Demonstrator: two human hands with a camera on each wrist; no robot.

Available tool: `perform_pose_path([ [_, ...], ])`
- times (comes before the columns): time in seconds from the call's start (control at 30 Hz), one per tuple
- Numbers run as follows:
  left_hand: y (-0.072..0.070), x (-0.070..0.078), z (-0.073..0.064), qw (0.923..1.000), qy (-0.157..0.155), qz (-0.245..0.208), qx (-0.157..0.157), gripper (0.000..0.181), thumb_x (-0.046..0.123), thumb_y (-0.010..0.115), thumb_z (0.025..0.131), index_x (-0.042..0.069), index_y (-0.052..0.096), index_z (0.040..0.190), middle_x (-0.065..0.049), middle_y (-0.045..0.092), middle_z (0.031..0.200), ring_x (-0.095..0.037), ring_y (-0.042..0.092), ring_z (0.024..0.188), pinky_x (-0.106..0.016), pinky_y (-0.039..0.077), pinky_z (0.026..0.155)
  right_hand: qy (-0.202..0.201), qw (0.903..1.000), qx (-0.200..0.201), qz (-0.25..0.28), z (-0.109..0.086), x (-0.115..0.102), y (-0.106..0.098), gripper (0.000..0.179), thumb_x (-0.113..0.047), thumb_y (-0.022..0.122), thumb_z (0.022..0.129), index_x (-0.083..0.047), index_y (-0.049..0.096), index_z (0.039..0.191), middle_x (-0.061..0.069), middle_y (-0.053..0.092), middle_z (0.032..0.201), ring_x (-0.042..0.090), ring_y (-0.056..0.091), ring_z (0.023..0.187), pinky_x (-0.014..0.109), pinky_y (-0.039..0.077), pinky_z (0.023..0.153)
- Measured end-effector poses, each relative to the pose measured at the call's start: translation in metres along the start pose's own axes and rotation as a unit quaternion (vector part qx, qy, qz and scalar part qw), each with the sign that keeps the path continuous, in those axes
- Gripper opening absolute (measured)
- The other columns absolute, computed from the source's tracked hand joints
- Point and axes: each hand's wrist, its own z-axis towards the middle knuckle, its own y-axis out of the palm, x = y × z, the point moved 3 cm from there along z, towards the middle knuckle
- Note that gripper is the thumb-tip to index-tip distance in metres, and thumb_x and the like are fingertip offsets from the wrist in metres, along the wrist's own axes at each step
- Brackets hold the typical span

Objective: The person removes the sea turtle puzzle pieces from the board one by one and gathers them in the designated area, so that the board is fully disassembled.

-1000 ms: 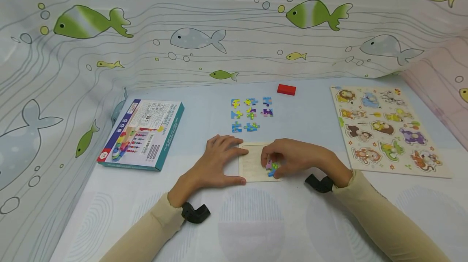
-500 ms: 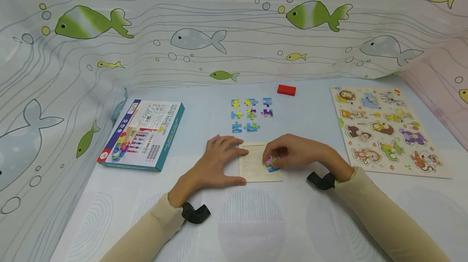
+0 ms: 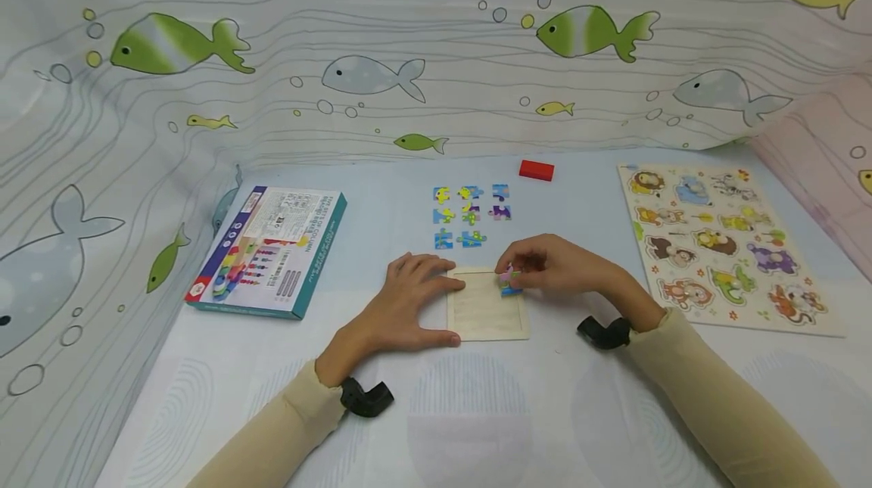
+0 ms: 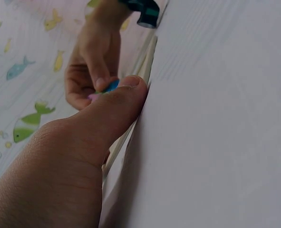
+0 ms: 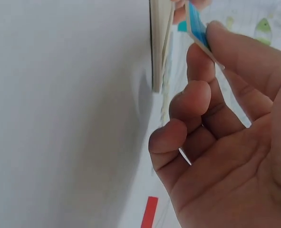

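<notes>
A shallow wooden puzzle tray (image 3: pixel 479 315) lies on the table in the head view. My left hand (image 3: pixel 402 306) is spread at its left side, fingertips and thumb resting on the rim. In the left wrist view the thumb (image 4: pixel 116 102) lies along the tray's edge. Between thumb and fingers my right hand (image 3: pixel 562 268) pinches a pink, green and blue jigsaw piece (image 3: pixel 509 281) over the tray's upper right corner. The right wrist view shows that piece (image 5: pixel 198 26) tilted, its other fingers curled below. Several more jigsaw pieces (image 3: pixel 470 214) lie in rows beyond the tray.
A toy box (image 3: pixel 272 250) lies to the left. A red block (image 3: pixel 537 170) sits at the back, and a large animal puzzle board (image 3: pixel 725 246) lies at the right. Behind the table hangs a fish-patterned cloth (image 3: pixel 477 41).
My right hand has moved away from me, carrying the jigsaw piece from the tray's lower right toward its upper right corner. My left hand has stayed at the tray's left side.
</notes>
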Motion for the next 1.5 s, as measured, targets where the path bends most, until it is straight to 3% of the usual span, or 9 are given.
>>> perform_pose_path([
  [0.47, 0.001, 0.000, 0.000, 1.0000, 0.004, 0.003, 0.003, 0.073, 0.068, 0.074, 0.077, 0.032, 0.060, 0.139, 0.001, 0.048, 0.151, -0.023, 0.036, 0.143, -0.063, 0.018, 0.118, 0.017, 0.9975, 0.069, -0.010, 0.013, 0.021, -0.022, 0.017, -0.012, 0.074, 0.093, -0.012, 0.075, 0.110, 0.001, 0.058, 0.081, 0.017, 0.049, 0.075, 0.022, 0.041, 0.068],
  [0.87, 0.002, 0.000, -0.001, 1.0000, 0.002, -0.004, -0.002, 0.074, 0.069, 0.073, 0.078, 0.032, 0.059, 0.140, 0.002, 0.047, 0.152, -0.021, 0.034, 0.144, -0.062, 0.017, 0.119, 0.060, 0.9943, 0.065, -0.060, 0.031, 0.028, -0.027, 0.025, -0.014, 0.073, 0.094, -0.015, 0.073, 0.119, 0.003, 0.061, 0.089, 0.019, 0.053, 0.082, 0.026, 0.045, 0.071],
  [1.03, 0.001, -0.001, -0.001, 1.0000, 0.002, -0.003, -0.004, 0.074, 0.069, 0.073, 0.078, 0.032, 0.059, 0.140, 0.002, 0.046, 0.152, -0.021, 0.034, 0.144, -0.061, 0.017, 0.120, 0.076, 0.9917, 0.064, -0.082, 0.032, 0.025, -0.027, 0.023, -0.015, 0.074, 0.093, -0.016, 0.074, 0.116, 0.002, 0.061, 0.090, 0.019, 0.052, 0.085, 0.028, 0.044, 0.073],
  [1.23, 0.002, -0.001, 0.000, 1.0000, 0.002, 0.005, -0.005, 0.074, 0.071, 0.072, 0.078, 0.033, 0.058, 0.140, 0.002, 0.046, 0.152, -0.021, 0.034, 0.144, -0.061, 0.016, 0.120, 0.084, 0.9899, 0.054, -0.101, 0.029, 0.023, -0.025, 0.034, -0.021, 0.083, 0.085, -0.016, 0.073, 0.117, 0.003, 0.063, 0.094, 0.019, 0.052, 0.086, 0.028, 0.044, 0.074],
  [1.5, 0.003, -0.002, -0.001, 1.0000, 0.002, 0.006, -0.003, 0.074, 0.071, 0.071, 0.078, 0.034, 0.058, 0.140, 0.003, 0.046, 0.152, -0.021, 0.034, 0.144, -0.061, 0.016, 0.120, 0.085, 0.9887, 0.055, -0.111, 0.031, 0.023, -0.023, 0.032, -0.019, 0.083, 0.085, -0.016, 0.074, 0.116, 0.004, 0.063, 0.094, 0.019, 0.052, 0.086, 0.029, 0.045, 0.074],
])
